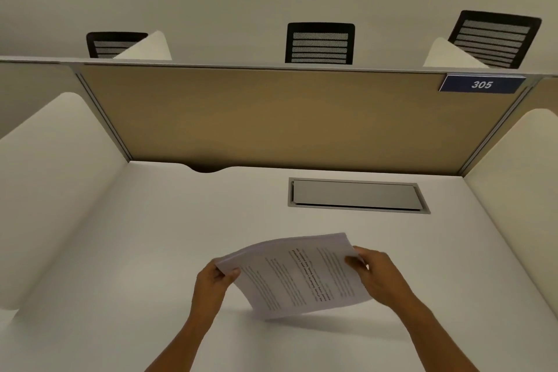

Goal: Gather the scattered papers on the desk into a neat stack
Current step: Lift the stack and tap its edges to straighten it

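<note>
A stack of printed white papers (297, 276) is held up on edge, tilted, with its lower edge near or on the white desk (151, 235). My left hand (213, 284) pinches the stack's upper left corner. My right hand (379, 276) grips the right side, thumb on the front sheet. The sheets look gathered together, edges roughly aligned. No other loose papers show on the desk.
A metal cable hatch (357, 195) is set into the desk behind the papers. A tan partition (271, 118) with a blue "305" sign (482, 84) closes the back; white side dividers (57, 178) flank the desk. Black chairs (320, 43) stand beyond.
</note>
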`<state>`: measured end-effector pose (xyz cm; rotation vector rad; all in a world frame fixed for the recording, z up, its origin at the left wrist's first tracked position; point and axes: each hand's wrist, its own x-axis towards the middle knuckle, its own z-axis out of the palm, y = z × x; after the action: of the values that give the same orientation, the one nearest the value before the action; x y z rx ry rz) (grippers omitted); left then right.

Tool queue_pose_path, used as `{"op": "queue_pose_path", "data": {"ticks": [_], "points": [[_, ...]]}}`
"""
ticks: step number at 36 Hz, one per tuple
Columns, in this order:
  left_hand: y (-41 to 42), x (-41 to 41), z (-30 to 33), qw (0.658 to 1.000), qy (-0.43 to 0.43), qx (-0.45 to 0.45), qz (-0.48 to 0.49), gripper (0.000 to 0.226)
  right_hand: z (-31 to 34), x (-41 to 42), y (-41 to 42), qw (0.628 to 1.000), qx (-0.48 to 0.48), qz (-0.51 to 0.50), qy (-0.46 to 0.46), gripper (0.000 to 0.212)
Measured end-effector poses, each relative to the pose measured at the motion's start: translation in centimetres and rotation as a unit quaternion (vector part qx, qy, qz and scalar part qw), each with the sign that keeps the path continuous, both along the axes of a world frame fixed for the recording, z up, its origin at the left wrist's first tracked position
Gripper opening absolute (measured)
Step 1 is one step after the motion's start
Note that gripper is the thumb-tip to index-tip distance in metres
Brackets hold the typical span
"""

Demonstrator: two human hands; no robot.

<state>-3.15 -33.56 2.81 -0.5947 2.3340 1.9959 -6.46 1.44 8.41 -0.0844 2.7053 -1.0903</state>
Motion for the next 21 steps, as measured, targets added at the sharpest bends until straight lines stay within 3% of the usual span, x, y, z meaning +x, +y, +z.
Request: {"op": "queue_pose_path", "data": {"ticks": [4,9,14,21], "points": [[-0.3,-1.0,1.4,0.999,0.029,-0.02,0.004,0.044,2.9,-1.5,-0.1,0.993,0.102,0.054,0.033,0.027],[0.6,-2.3,3.1,0.977,0.047,-0.162,-0.133,0.03,6.7,-2.4,-1.8,0.959,0.232,0.139,0.082,0.033],[3.8,-2.7,6.2,0.957,0.065,-0.103,-0.263,0.031,8.6,-2.7,-4.4,0.925,0.306,0.199,0.105,0.033],[6.3,-2.9,7.4,0.968,0.067,-0.068,-0.232,0.023,9.0,-2.7,-6.4,0.904,0.336,0.232,0.126,0.026]]}}
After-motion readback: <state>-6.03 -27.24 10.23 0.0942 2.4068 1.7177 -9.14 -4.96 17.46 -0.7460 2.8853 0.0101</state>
